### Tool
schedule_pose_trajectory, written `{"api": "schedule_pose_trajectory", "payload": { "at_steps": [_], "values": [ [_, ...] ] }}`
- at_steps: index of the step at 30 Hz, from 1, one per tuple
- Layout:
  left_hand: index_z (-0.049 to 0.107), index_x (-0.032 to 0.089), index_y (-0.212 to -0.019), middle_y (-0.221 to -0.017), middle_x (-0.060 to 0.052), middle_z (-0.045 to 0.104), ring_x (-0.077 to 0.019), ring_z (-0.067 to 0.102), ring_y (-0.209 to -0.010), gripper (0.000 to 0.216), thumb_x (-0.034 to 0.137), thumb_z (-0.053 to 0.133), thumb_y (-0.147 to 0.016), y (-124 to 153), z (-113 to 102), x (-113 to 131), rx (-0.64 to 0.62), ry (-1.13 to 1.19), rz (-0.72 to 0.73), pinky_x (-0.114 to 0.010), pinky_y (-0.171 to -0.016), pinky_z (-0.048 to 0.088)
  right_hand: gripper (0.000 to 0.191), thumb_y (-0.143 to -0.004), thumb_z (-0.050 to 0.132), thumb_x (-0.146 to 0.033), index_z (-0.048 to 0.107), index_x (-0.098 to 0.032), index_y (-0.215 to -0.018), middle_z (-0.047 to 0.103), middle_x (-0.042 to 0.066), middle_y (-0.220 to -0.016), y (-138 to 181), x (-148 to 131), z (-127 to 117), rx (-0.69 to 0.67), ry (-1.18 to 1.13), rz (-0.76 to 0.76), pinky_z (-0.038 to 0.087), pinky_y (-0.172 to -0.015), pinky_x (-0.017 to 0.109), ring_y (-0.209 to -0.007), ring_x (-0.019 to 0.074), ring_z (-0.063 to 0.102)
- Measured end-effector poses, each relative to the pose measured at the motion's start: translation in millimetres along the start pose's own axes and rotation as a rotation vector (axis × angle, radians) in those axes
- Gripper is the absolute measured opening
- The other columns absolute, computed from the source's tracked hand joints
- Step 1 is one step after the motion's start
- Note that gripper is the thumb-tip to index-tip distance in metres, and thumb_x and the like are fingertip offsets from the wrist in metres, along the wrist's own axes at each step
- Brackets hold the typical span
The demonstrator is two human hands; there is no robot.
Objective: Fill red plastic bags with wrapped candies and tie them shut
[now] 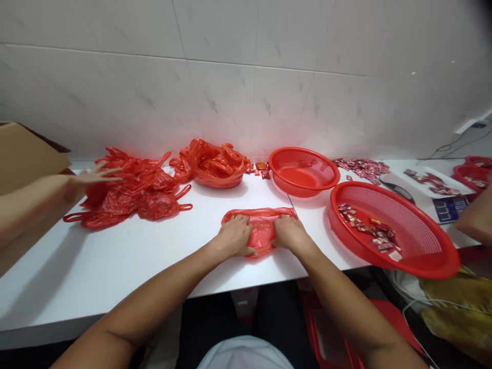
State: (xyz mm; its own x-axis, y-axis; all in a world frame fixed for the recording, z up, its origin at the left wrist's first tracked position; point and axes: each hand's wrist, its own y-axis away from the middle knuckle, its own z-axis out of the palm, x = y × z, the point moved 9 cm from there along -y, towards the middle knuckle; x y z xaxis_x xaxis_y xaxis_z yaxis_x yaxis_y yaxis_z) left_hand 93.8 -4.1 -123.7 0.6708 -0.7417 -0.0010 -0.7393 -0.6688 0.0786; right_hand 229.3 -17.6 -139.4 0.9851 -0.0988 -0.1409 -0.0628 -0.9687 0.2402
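Observation:
A red plastic bag [263,237] lies on the white table in front of me. My left hand [237,236] is closed on its left side, fingers curled over the rim. At the right side of the same bag, my right hand [288,231] has its fingers wrapped over the edge. The bag's mouth is spread between the two hands, and a pinkish inside shows. What lies in the bag cannot be made out.
Filled red bags [130,192] pile up at left, near another person's hand [98,174] and a cardboard box [31,154]. A bag-lined basin [219,164], a red basket [303,171] and a tilted basket [418,225] with small packets surround me. A scale [449,207] stands right.

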Motion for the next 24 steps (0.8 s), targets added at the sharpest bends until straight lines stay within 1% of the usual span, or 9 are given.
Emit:
{"api": "schedule_pose_trajectory", "payload": {
  "at_steps": [5,8,10,12,15,17,20,22,24],
  "values": [
    [0.059,0.014,-0.141,-0.135,-0.022,0.065,-0.0417,0.066,-0.119,0.107,0.071,0.088,-0.056,-0.6,4.1,-20.5,-0.080,0.097,0.044,-0.050,-0.100,0.054,0.116,-0.053,0.094,-0.028,0.043,-0.023,-0.157,0.060,0.022,-0.140,10.2,32.9,18.6,-0.140,0.031,0.014,0.054,-0.093,0.045,-0.118,0.0396,0.066],
    [0.061,0.021,-0.141,-0.135,-0.016,0.068,-0.0357,0.066,-0.123,0.073,0.073,0.059,-0.089,-7.4,5.3,-24.2,-0.069,0.180,0.093,-0.047,-0.104,0.051,0.129,-0.053,0.095,-0.035,0.030,-0.026,-0.164,0.055,0.021,-0.147,13.4,44.9,20.7,-0.187,-0.041,-0.013,0.053,-0.095,0.041,-0.124,0.0376,0.064],
    [0.067,0.026,-0.133,-0.131,-0.011,0.071,-0.0298,0.066,-0.122,0.050,0.055,0.036,-0.105,-13.9,6.0,-28.7,-0.020,0.209,0.062,-0.044,-0.105,0.050,0.121,-0.060,0.093,-0.044,0.032,-0.024,-0.162,0.057,0.019,-0.146,11.8,46.7,13.4,-0.128,-0.145,-0.058,0.051,-0.099,0.041,-0.128,0.0366,0.062],
    [0.064,0.026,-0.137,-0.130,-0.011,0.070,-0.0300,0.067,-0.120,0.044,0.046,0.042,-0.104,-19.7,10.4,-31.7,0.017,0.200,0.019,-0.043,-0.102,0.052,0.104,-0.072,0.085,-0.056,0.038,-0.021,-0.158,0.064,0.018,-0.140,9.6,49.6,5.6,-0.018,-0.260,-0.058,0.050,-0.101,0.043,-0.125,0.0364,0.064],
    [0.051,0.023,-0.153,-0.138,-0.017,0.064,-0.0370,0.067,-0.117,0.079,0.054,0.073,-0.083,-25.3,23.5,-31.1,0.002,0.165,-0.009,-0.047,-0.097,0.054,0.078,-0.087,0.071,-0.060,0.050,-0.018,-0.149,0.070,0.017,-0.132,16.2,55.9,9.6,0.120,-0.441,-0.026,0.052,-0.097,0.043,-0.115,0.0334,0.069],
    [0.048,0.022,-0.155,-0.140,-0.019,0.060,-0.0386,0.066,-0.117,0.093,0.061,0.077,-0.076,-26.8,30.4,-31.7,-0.016,0.157,-0.020,-0.049,-0.097,0.054,0.059,-0.093,0.064,-0.056,0.060,-0.018,-0.138,0.074,0.013,-0.122,35.5,66.8,15.7,0.240,-0.639,-0.034,0.055,-0.090,0.038,-0.105,0.0276,0.072],
    [0.048,0.023,-0.155,-0.144,-0.019,0.057,-0.0390,0.065,-0.120,0.092,0.065,0.074,-0.078,-27.5,34.6,-35.6,-0.034,0.168,-0.041,-0.049,-0.098,0.053,0.040,-0.097,0.058,-0.055,0.071,-0.018,-0.107,0.077,0.009,-0.100,90.9,121.6,8.6,0.579,-0.898,0.041,0.056,-0.076,0.032,-0.087,0.0221,0.073],
    [0.049,0.023,-0.154,-0.146,-0.019,0.056,-0.0391,0.064,-0.121,0.090,0.066,0.072,-0.079,-28.4,34.2,-37.3,-0.038,0.174,-0.044,-0.049,-0.098,0.052,0.040,-0.096,0.059,-0.056,0.070,-0.019,-0.085,0.074,0.006,-0.081,130.4,175.2,-13.0,0.798,-0.860,0.154,0.054,-0.072,0.032,-0.074,0.0209,0.070],
    [0.050,0.023,-0.153,-0.145,-0.018,0.057,-0.0388,0.064,-0.121,0.087,0.066,0.071,-0.080,-30.0,33.3,-36.8,-0.037,0.179,-0.038,-0.049,-0.098,0.052,0.040,-0.095,0.061,-0.057,0.069,-0.020,-0.081,0.072,0.005,-0.075,146.3,224.2,-47.1,0.869,-0.707,0.231,0.054,-0.072,0.033,-0.071,0.0210,0.069]
  ]
}}
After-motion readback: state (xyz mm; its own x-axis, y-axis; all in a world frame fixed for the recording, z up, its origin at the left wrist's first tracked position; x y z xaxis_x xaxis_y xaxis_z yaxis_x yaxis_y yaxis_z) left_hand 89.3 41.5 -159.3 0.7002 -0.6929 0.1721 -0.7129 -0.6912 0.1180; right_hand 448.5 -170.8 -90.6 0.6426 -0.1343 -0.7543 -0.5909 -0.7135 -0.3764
